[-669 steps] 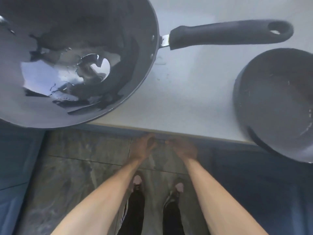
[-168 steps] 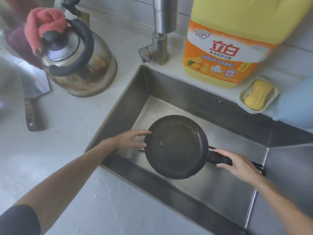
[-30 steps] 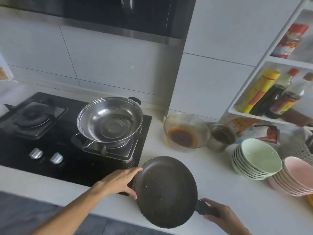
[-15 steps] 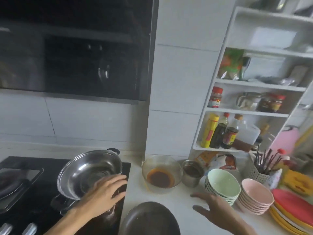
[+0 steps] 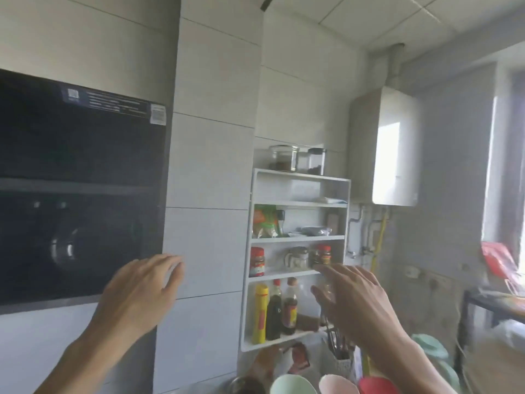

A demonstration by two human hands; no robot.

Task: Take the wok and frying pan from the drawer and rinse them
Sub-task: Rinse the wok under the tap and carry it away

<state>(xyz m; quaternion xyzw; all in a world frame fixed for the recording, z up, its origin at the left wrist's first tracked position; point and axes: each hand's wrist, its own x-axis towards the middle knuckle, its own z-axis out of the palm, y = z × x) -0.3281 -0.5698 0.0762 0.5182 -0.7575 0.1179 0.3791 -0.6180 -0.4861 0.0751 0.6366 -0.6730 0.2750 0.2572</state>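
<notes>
On the far left hangs the dark range hood [image 5: 79, 180], above where a stove would stand, though none shows here. The left hand [image 5: 139, 294] floats before it, fingers [image 5: 170, 265] loosely spread and holding nothing. Right of it, the wall shelf [image 5: 298, 251] keeps sauce bottles [image 5: 274, 311] within a cook's reach. The right hand [image 5: 352, 302] is raised in front of the shelf, fingers spread, empty too. Bowls [image 5: 292, 385] peek up at the near edge. Neither wok nor frying pan is in view; both hands look free, so the rinsing seems finished
</notes>
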